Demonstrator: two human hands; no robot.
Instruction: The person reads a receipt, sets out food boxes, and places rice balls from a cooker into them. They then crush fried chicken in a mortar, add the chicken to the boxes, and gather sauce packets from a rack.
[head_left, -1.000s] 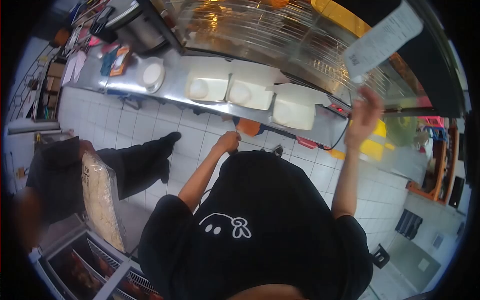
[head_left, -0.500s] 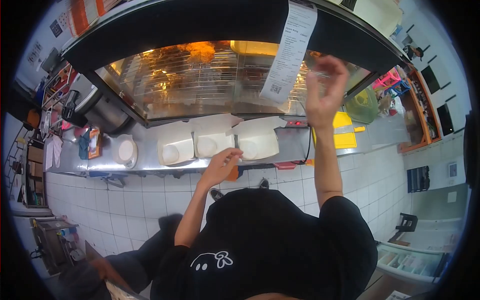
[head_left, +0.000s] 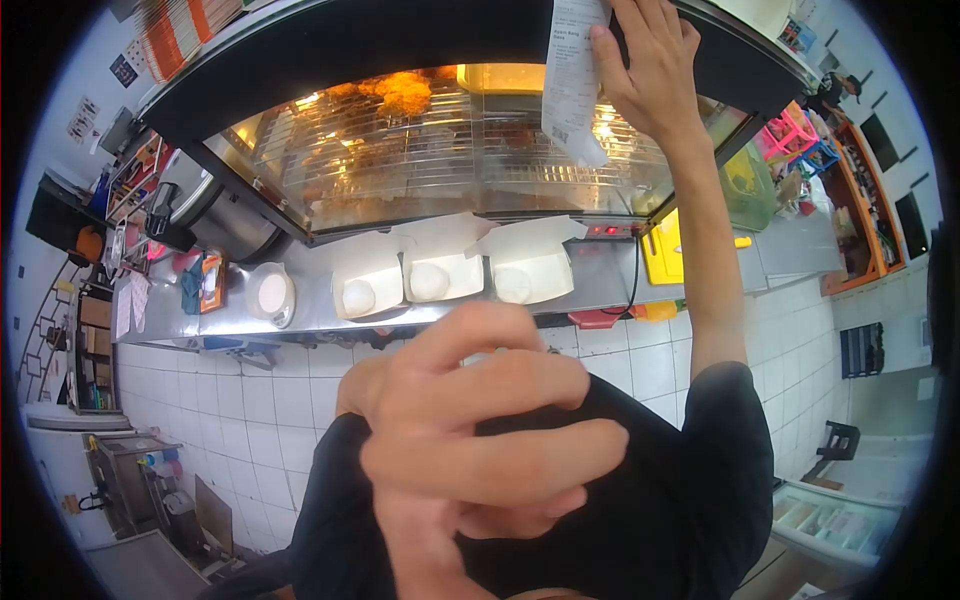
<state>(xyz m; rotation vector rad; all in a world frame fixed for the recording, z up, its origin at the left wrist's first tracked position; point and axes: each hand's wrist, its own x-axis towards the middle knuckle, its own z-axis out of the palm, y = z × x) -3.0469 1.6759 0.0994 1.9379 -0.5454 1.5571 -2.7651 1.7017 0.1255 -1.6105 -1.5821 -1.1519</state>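
Note:
A long printed receipt (head_left: 575,85) hangs in front of the glass food warmer (head_left: 480,180). My right hand (head_left: 655,75) reaches up against the warmer's black top panel, fingers extended and thumb at the receipt's right edge. Close to the camera, my left hand (head_left: 485,420) is raised with half-bent fingers apart and nothing visible in them; its thumb is hard to make out. Three open paper boxes (head_left: 545,278) stand side by side on the steel counter (head_left: 300,310), each holding a white rounded mound (head_left: 429,281) that looks like rice.
Fried pieces (head_left: 400,93) lie on the wire rack inside the warmer. Left on the counter are a round white container (head_left: 272,295) and a large cooker (head_left: 235,215). A yellow cutting board (head_left: 663,250) and a green tub (head_left: 750,190) are at right. Another person (head_left: 838,92) stands far right.
My right hand has moved up to the receipt's edge, and the receipt's lower end now twists. My left hand has risen from beside the boxes toward the camera.

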